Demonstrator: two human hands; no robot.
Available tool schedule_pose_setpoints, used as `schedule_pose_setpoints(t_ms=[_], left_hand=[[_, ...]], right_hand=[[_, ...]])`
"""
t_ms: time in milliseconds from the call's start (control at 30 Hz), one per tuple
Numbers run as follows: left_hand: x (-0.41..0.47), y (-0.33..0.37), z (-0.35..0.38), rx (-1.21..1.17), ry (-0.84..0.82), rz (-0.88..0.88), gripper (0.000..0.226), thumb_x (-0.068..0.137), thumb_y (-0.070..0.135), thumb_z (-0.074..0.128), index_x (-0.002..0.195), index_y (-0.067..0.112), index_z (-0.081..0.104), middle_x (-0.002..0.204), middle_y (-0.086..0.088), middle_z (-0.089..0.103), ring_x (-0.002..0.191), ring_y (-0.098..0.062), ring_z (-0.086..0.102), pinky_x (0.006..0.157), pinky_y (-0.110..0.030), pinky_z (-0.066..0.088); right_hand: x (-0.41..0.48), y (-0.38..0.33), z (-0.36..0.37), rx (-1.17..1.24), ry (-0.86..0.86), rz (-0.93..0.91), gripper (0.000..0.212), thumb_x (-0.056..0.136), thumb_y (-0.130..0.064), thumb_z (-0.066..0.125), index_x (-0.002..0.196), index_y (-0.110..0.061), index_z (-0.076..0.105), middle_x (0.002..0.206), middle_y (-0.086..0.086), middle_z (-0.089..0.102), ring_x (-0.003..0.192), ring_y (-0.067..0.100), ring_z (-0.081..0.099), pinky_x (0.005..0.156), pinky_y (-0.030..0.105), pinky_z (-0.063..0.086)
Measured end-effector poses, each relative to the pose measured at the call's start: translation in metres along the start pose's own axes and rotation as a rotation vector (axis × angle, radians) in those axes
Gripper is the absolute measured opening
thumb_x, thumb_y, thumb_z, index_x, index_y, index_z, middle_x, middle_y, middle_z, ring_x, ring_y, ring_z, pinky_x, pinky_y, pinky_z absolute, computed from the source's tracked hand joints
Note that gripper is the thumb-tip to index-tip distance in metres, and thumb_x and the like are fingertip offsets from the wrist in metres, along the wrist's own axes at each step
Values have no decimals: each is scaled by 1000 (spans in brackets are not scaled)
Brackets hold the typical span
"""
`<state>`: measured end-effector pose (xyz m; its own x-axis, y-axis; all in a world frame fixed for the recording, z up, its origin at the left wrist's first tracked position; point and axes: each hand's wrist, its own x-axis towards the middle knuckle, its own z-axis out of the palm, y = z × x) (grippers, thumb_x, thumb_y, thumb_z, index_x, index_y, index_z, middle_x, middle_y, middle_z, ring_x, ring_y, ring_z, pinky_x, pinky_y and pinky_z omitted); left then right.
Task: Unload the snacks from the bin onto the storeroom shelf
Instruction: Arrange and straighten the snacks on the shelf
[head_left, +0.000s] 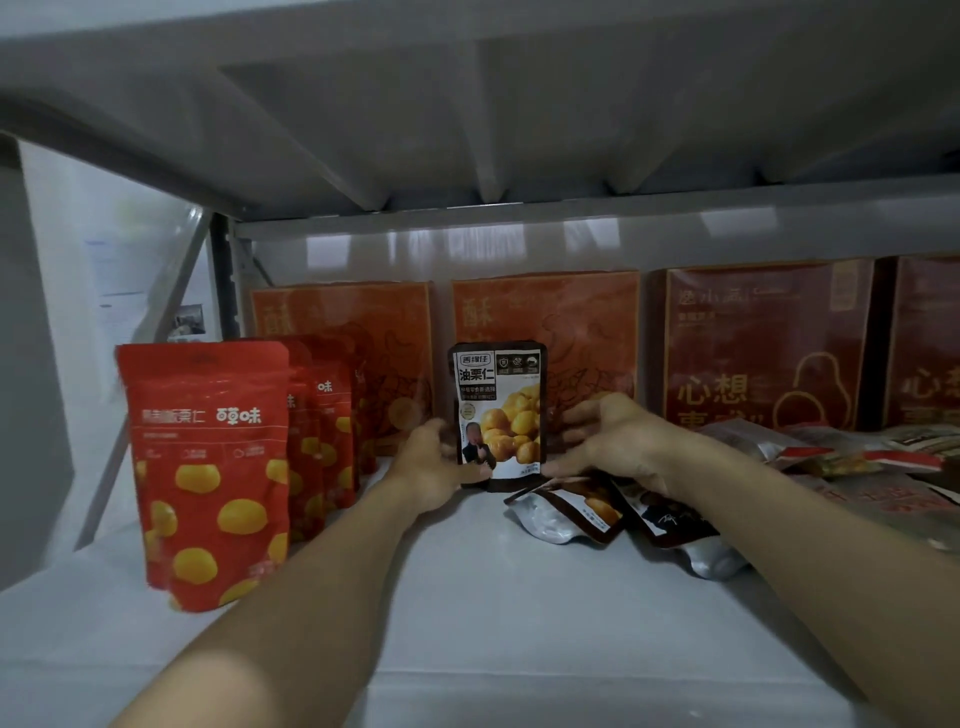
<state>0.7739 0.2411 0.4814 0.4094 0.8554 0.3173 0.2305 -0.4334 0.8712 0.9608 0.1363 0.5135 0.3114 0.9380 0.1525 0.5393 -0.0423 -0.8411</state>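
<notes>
Standing upright in the middle of the frame, the dark chestnut pouch (498, 410) has its bottom edge on the white shelf (467, 597) and is held from both sides; the left hand (436, 462) grasps its lower left corner with curled fingers, the thumb lying on the front of the pouch; the right hand (613, 441) takes the right edge, with the fingers reaching behind the pouch and the thumb at the bottom, though both hands are a little blurred. Just right of the pouch and below the right wrist, two flat pouches (571, 514) of the same kind lie on the shelf, one partly over the other; they touch the foot of the held pouch or are just beside it, I cannot tell which. At the left of the frame a row of red pouches (208, 467) stands upright one behind the other, well apart from the left hand. Against the back wall, orange boxes (545, 322) stand directly behind the held pouch, and dark red boxes (763, 343) continue the row toward the upper right. At the right edge, a heap of packets (857, 457) lies in front of those boxes; the upper shelf board (467, 104) covers the top of the frame.
</notes>
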Motion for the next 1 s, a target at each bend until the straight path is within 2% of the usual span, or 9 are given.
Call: schedule_pose_setpoints(t_ms=[100, 167, 400, 567, 700, 767, 833, 933, 1000], left_hand=[[-10, 5, -4, 104, 39, -57, 57, 74, 1, 83, 121, 4, 51, 106, -13, 68, 102, -29, 66, 95, -43, 52], [-19, 10, -6, 172, 50, -60, 53, 74, 7, 85, 115, 11, 51, 107, -12, 66, 107, -30, 63, 99, -42, 49], [-47, 25, -10, 203, 73, -7, 20, 87, 22, 75, 85, 15, 56, 94, -6, 58, 92, -20, 54, 84, -30, 44], [-56, 29, -2, 122, 15, -30, 33, 90, 39, 69, 93, 6, 68, 112, -10, 66, 111, -23, 59, 80, -27, 39], [-65, 36, 16, 93, -83, -117, 44, 89, 55, 63, 99, 12, 68, 108, -9, 71, 91, -17, 62, 79, -27, 45], [-67, 36, 26, 30, -83, -125, 51, 88, 52, 66, 108, 5, 70, 111, -8, 71, 95, -18, 63, 86, -29, 48], [-70, 38, 34, -27, -59, -126, 46, 87, 47, 69, 106, 6, 73, 106, -6, 72, 90, -16, 61, 77, -26, 45], [-74, 40, 43, -102, -11, -150, 33, 83, 44, 75, 97, 14, 78, 95, 3, 73, 85, -9, 61, 71, -20, 46], [-74, 38, 44, -112, 11, -156, 25, 81, 37, 78, 91, 14, 80, 92, 3, 75, 89, -9, 64, 79, -21, 48]], right_hand=[[-16, -7, -9, 9, 91, -44, 84, 59, -9, 94, 133, -8, 55, 127, 9, 63, 116, 21, 60, 102, 35, 50], [-28, -12, -18, 7, 130, -60, 74, 61, -8, 93, 127, -9, 60, 120, 7, 65, 112, 19, 61, 93, 27, 49], [-71, -19, -43, -58, 281, -102, 46, 76, -13, 85, 118, -9, 67, 95, -6, 67, 90, 7, 61, 86, 22, 44], [-83, -9, -55, -77, 392, -58, 28, 74, -22, 87, 96, -17, 70, 101, 5, 71, 98, 22, 68, 95, 37, 54], [-89, 0, -59, -51, 430, -72, 21, 83, -25, 80, 95, -10, 72, 98, 5, 71, 95, 19, 67, 89, 32, 53], [-89, 3, -57, -19, 392, -75, 18, 87, -26, 75, 93, -10, 71, 99, 6, 71, 98, 22, 67, 94, 39, 53], [-85, 6, -53, -17, 367, -86, 17, 88, -28, 74, 92, -12, 70, 100, 6, 71, 101, 24, 66, 98, 45, 52], [-76, 11, -44, -68, 336, -115, 25, 86, -32, 77, 97, -10, 71, 110, 5, 70, 109, 21, 63, 96, 35, 50], [-71, 15, -38, -118, 354, -134, 34, 86, -35, 77, 106, -8, 71, 115, 6, 68, 114, 22, 60, 96, 32, 47]])
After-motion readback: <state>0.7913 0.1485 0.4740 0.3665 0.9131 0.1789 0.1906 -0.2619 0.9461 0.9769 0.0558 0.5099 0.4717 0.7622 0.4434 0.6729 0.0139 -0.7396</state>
